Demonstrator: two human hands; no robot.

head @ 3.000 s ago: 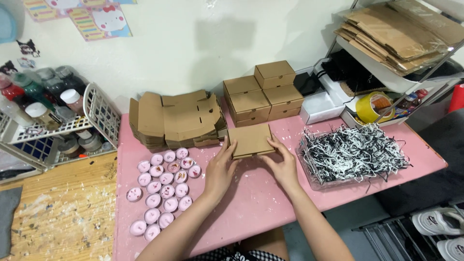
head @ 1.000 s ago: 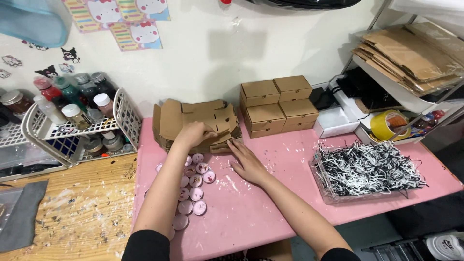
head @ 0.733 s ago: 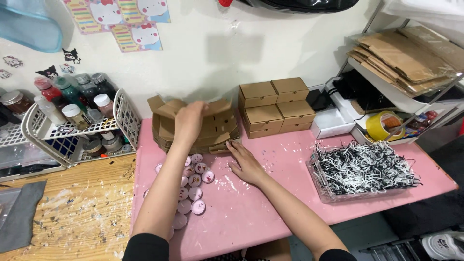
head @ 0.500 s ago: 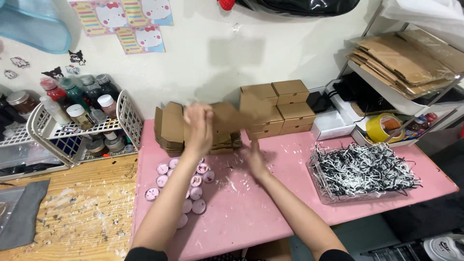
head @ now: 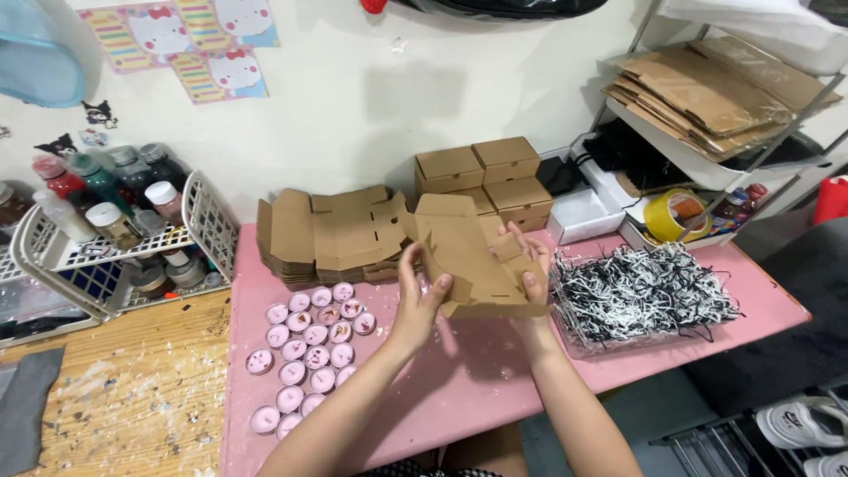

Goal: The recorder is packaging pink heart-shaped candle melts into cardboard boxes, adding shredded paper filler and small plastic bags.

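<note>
Hands: left [head: 415, 296], right [head: 527, 265] | fingers clamped on flat brown carton [head: 468, 256] | above pink table [head: 459, 380]

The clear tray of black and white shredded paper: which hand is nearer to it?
Right. The right hand holds the flat brown cardboard box blank just beside the clear tray of black and white shredded paper; the left hand grips the blank's far side.

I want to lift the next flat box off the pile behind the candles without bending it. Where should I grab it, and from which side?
Probably by the top blank's long front edge, coming from the front. The stack of flat boxes lies level against the wall, with notched flaps at its ends that look likely to bend. The left hand and right hand hold the unfolded box by its side edges.
</note>
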